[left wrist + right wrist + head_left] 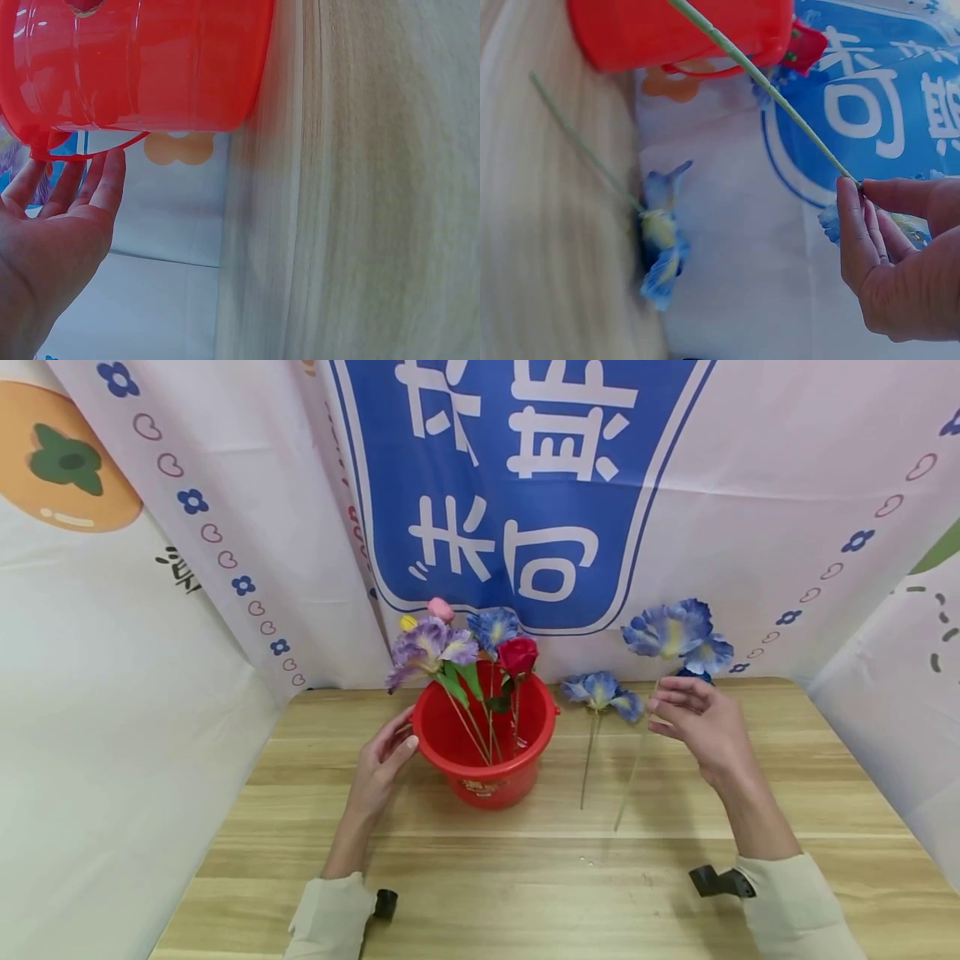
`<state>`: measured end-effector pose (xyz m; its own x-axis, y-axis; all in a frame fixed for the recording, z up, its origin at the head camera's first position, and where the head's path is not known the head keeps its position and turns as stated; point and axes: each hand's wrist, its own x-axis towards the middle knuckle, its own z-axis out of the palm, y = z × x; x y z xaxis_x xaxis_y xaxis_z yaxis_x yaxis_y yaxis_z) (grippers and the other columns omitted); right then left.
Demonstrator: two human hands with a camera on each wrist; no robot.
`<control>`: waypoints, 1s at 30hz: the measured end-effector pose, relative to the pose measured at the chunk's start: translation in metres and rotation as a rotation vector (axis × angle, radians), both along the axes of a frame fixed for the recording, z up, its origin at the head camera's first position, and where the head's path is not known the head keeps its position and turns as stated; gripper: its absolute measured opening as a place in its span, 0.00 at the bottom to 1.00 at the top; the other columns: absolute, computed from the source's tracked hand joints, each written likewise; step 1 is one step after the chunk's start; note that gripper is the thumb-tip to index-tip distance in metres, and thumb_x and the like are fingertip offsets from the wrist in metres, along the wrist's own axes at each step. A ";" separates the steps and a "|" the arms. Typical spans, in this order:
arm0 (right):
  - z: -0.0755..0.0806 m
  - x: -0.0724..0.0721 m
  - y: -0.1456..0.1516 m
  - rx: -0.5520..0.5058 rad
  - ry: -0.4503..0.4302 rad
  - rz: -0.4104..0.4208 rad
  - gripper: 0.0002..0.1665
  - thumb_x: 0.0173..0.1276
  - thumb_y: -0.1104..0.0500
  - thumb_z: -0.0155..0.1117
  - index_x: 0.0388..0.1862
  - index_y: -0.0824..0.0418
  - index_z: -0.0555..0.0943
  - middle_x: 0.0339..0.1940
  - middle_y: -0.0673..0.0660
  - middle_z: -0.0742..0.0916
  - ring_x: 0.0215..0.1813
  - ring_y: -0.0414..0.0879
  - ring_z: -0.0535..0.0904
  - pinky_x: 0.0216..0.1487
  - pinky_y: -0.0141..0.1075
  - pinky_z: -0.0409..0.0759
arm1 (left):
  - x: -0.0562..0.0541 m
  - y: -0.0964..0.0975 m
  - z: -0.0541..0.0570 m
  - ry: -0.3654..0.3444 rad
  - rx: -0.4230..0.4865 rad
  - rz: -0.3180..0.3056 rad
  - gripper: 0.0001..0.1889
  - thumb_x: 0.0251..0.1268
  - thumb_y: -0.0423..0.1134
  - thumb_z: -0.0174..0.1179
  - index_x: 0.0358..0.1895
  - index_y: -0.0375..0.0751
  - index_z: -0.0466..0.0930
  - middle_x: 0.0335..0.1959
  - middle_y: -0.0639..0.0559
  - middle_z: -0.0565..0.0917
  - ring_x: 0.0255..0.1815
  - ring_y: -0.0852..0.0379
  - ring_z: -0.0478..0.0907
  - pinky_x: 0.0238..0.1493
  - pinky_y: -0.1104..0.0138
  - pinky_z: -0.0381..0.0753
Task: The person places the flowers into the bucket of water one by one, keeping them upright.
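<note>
My right hand [708, 727] pinches the thin green stem [780, 101] of a blue artificial iris [671, 631] between thumb and fingertips. Its ruffled bloom stands above the hand, and the stem slants down over the table. At the red bucket [495, 792], my left hand [378, 768] touches the side, its fairly straight fingers against the thin red handle [97, 156]. Inside the bucket stand a purple iris [427, 647], another blue iris [493, 628], a red rose [517, 656] and a pink tulip [441, 608]. Between bucket and right hand lies one more blue iris [600, 691].
A yellow bloom [408, 622] shows behind the purple iris. Something dark blue [693, 676] sits at the table's back edge, partly behind my right hand. A printed white cloth [750, 527] hangs behind the wooden table [480, 893], with more cloth at both sides.
</note>
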<state>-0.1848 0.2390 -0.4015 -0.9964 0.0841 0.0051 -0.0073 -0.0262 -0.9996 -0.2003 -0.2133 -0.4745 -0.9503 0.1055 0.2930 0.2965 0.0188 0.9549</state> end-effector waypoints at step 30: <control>0.064 -0.010 -0.053 0.101 0.144 0.001 0.22 0.73 0.67 0.72 0.64 0.66 0.81 0.44 0.50 0.89 0.44 0.38 0.90 0.45 0.35 0.93 | -0.002 0.000 -0.001 -0.003 0.010 -0.013 0.27 0.82 0.32 0.56 0.79 0.29 0.68 0.69 0.43 0.80 0.65 0.63 0.82 0.64 0.73 0.85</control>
<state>-0.1952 0.1857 -0.3380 -0.9849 0.0747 0.1562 -0.1507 0.0746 -0.9858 -0.2026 -0.2131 -0.4754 -0.9496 0.1153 0.2915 0.2941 0.0057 0.9558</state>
